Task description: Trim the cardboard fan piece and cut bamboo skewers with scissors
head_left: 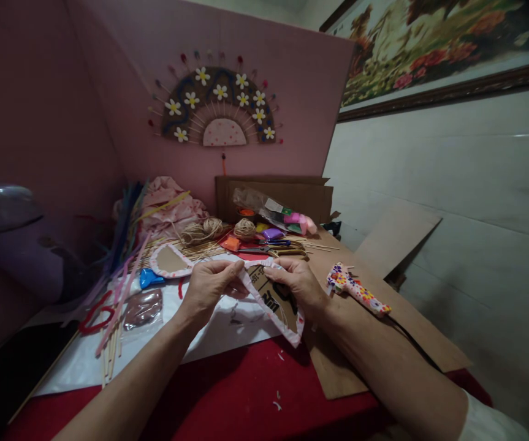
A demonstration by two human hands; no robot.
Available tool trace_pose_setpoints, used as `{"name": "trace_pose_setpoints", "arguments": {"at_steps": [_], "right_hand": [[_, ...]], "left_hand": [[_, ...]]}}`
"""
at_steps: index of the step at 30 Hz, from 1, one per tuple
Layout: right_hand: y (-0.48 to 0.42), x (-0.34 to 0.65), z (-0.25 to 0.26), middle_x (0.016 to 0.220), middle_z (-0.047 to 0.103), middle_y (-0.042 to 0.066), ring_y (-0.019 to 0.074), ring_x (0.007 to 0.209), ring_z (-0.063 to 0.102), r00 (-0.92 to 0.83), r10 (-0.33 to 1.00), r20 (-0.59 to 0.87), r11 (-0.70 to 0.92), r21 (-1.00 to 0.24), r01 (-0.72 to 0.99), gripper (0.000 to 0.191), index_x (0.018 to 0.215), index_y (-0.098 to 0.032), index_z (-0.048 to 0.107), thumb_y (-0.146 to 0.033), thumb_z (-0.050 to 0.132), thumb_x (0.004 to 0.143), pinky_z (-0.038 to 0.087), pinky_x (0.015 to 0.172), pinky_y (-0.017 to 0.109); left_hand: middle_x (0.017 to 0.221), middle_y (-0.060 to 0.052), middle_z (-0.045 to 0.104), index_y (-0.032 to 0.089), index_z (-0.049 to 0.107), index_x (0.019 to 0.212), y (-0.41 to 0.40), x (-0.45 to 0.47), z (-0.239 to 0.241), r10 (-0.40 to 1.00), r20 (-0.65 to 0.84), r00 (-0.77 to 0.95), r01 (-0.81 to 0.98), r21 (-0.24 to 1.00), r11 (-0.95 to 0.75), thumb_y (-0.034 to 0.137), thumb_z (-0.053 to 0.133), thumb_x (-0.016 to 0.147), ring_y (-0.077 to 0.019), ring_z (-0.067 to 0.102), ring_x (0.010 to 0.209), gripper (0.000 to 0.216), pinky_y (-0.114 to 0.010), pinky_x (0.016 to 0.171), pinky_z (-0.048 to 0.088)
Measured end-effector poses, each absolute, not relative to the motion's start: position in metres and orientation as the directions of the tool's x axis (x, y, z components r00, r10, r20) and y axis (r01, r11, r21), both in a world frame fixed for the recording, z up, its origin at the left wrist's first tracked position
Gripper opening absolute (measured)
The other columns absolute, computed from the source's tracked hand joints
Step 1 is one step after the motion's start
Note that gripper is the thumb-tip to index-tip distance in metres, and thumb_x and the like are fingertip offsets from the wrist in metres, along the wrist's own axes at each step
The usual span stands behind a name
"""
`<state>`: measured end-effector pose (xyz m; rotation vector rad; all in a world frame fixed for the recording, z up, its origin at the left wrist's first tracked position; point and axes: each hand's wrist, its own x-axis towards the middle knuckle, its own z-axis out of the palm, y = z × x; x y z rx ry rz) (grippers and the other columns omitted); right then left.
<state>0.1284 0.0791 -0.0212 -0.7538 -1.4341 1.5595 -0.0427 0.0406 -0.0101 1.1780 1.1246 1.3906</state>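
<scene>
Between my two hands is a cardboard piece (268, 293) edged with pale pink fabric, its printed brown side facing me. My left hand (213, 285) pinches its upper left corner. My right hand (303, 285) grips the upper right edge, thumb over the cardboard. Left of my left hand lies a second fabric-edged cardboard piece (171, 261), partly on white paper. A blue packet (151, 278) and a clear bag of brown clay (143, 309) sit nearby. To the right of my right hand rests a flower-patterned glue gun (358, 289) on cardboard.
Scissors (273, 248), twine balls (244, 229), clay packets and thin sticks crowd the back. Pipe cleaners (96, 312) lie at left beside pink cloth (172, 205). A flowered fan (220, 107) is on the pink panel. Red cloth (227, 392) covers the front; cardboard sheets (338, 367) lie at right.
</scene>
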Motion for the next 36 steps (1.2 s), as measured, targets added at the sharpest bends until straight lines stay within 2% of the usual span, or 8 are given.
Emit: {"name": "trace_pose_setpoints", "arguments": {"at_steps": [12,14,17,20,24,30,36], "right_hand": [[0.079,0.128,-0.022,0.053,0.051,-0.005,0.0056,0.044,0.042,-0.443,0.891,0.103,0.024,-0.983,-0.18,0.026,0.065,-0.015,0.055,-0.036,0.07,0.067,0.028,0.043,0.018],[0.079,0.128,-0.021,0.054,0.052,-0.004,0.0059,0.045,0.043,-0.44,0.891,0.115,0.031,-0.981,-0.194,0.025,0.065,-0.015,0.056,-0.035,0.07,0.067,0.03,0.044,0.019],[0.079,0.128,-0.02,0.055,0.055,-0.003,0.0065,0.045,0.045,-0.435,0.895,0.102,0.003,-0.975,-0.223,0.025,0.065,-0.014,0.056,-0.035,0.07,0.066,0.032,0.045,0.019],[0.081,0.129,-0.02,0.057,0.058,-0.002,0.0073,0.046,0.048,-0.445,0.892,0.075,-0.043,-0.968,-0.249,0.025,0.065,-0.014,0.057,-0.035,0.071,0.065,0.034,0.045,0.019],[0.081,0.129,-0.021,0.057,0.06,-0.001,0.008,0.047,0.049,-0.45,0.892,0.051,-0.08,-0.96,-0.268,0.027,0.066,-0.013,0.059,-0.036,0.072,0.064,0.035,0.047,0.019],[0.079,0.127,-0.021,0.056,0.059,-0.002,0.0075,0.047,0.048,-0.436,0.899,0.052,-0.083,-0.955,-0.285,0.027,0.065,-0.013,0.058,-0.036,0.073,0.064,0.034,0.046,0.019],[0.079,0.127,-0.021,0.057,0.06,-0.001,0.0072,0.046,0.049,-0.443,0.895,0.063,-0.095,-0.941,-0.326,0.024,0.068,-0.013,0.06,-0.033,0.073,0.065,0.035,0.045,0.018]], "left_hand": [[0.054,-0.006,0.066,0.008,0.068,0.066,0.037,-0.039,-0.005,0.983,0.125,-0.136,-0.028,0.991,-0.13,0.04,0.073,0.061,-0.0136,0.059,0.043,0.033,-0.022,0.042,0.05],[0.057,-0.008,0.067,0.007,0.068,0.067,0.037,-0.04,-0.007,0.984,0.133,-0.115,-0.067,0.988,-0.141,0.045,0.068,0.066,-0.015,0.061,0.047,0.038,-0.024,0.046,0.051],[0.064,-0.011,0.068,0.007,0.068,0.075,0.038,-0.04,-0.011,0.992,0.114,-0.058,-0.225,0.966,-0.125,0.051,0.06,0.073,-0.0178,0.065,0.056,0.044,-0.027,0.052,0.054],[0.069,-0.009,0.069,0.009,0.067,0.079,0.038,-0.039,-0.015,0.993,0.114,-0.02,-0.323,0.94,-0.114,0.046,0.063,0.072,-0.017,0.065,0.059,0.038,-0.027,0.055,0.054],[0.072,-0.008,0.069,0.01,0.068,0.081,0.038,-0.036,-0.02,0.987,0.162,-0.008,-0.319,0.935,-0.156,0.04,0.066,0.072,-0.0151,0.064,0.062,0.032,-0.025,0.056,0.053],[0.073,-0.006,0.069,0.012,0.071,0.08,0.04,-0.036,-0.022,0.989,0.144,-0.033,-0.316,0.937,-0.147,0.037,0.069,0.069,-0.0129,0.062,0.062,0.027,-0.024,0.058,0.053],[0.084,-0.008,0.07,0.013,0.07,0.09,0.039,-0.035,-0.021,0.985,0.173,0.023,-0.348,0.925,-0.154,0.03,0.073,0.067,-0.0154,0.064,0.071,0.028,-0.027,0.063,0.054]]}}
